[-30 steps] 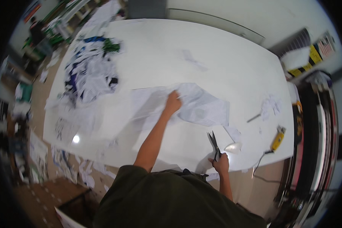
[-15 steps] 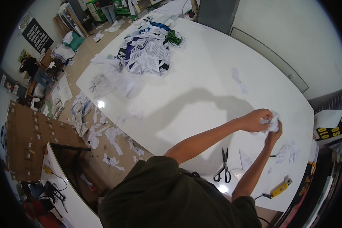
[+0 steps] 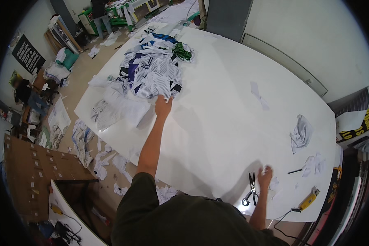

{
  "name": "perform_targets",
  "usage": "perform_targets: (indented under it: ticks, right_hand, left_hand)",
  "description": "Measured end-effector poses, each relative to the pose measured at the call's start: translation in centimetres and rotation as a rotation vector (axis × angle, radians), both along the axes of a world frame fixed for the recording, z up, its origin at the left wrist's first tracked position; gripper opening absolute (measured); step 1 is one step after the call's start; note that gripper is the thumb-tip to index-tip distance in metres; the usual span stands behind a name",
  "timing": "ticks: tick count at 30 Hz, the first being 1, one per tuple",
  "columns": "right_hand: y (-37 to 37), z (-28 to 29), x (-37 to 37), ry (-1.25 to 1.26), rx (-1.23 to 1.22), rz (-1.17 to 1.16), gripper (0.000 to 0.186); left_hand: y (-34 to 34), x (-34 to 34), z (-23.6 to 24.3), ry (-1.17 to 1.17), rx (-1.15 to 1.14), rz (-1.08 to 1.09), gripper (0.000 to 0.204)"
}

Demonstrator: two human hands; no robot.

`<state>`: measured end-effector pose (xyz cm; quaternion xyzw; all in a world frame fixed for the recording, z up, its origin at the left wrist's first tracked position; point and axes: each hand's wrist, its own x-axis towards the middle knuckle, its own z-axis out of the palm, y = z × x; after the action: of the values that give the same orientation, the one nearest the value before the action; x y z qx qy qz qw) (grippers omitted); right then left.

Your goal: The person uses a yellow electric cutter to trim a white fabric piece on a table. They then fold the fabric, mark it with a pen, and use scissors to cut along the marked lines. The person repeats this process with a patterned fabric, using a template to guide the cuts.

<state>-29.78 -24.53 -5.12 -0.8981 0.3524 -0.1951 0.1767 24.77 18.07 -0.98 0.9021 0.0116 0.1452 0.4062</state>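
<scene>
My left hand (image 3: pixel 163 106) reaches to the near edge of a heap of striped white, blue, purple and green fabric (image 3: pixel 151 76), fingers closed on a striped piece. My right hand (image 3: pixel 265 174), slightly blurred, hovers near the table's front right with curled fingers and something small and pale at them that I cannot make out. Beside it, black-handled scissors (image 3: pixel 252 188) lie on the white table (image 3: pixel 217 123), blades partly apart. A crumpled white fabric piece (image 3: pixel 300 133) lies farther right, above pale scraps (image 3: pixel 315 164) and a dark thin stick (image 3: pixel 294 171).
A yellow corded tool (image 3: pixel 307 201) lies at the right edge. Sheer white fabric (image 3: pixel 119 106) adjoins the heap. Cardboard (image 3: pixel 37 160) and a side bench (image 3: pixel 63 213) stand left. Scraps cover the floor (image 3: pixel 82 110). Two other people (image 3: pixel 30 96) are at the back left.
My right hand has let go of the scissors. The pale fabric both hands bunched now lies at the right. My left hand has moved up and left to the heap.
</scene>
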Motion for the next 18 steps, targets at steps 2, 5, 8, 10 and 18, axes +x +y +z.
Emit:
perform_targets:
  ticks: [2, 5, 8, 10, 18]
  right_hand:
    - [8.1, 2.1, -1.0, 0.056, 0.021, -0.064, 0.039]
    - [11.9, 4.2, -3.0, 0.110, 0.007, -0.170, 0.035]
    - [11.2, 3.6, -3.7, 0.129, 0.032, -0.252, 0.032]
    - [9.4, 3.0, -5.7, 0.141, -0.064, -0.378, 0.030]
    - [12.1, 10.0, 23.8, -0.433, 0.294, 0.088, 0.028]
  left_hand:
    - [0.2, 2.9, 1.0, -0.042, 0.101, 0.107, 0.049]
    - [2.7, 7.9, 1.2, 0.166, 0.240, 0.028, 0.044]
    - [9.4, 13.8, 3.0, 0.027, 0.248, -0.069, 0.030]
    - [8.5, 15.6, 8.3, -0.086, 0.256, -0.366, 0.023]
    - [7.0, 11.0, 35.9, -0.215, -0.302, -0.737, 0.033]
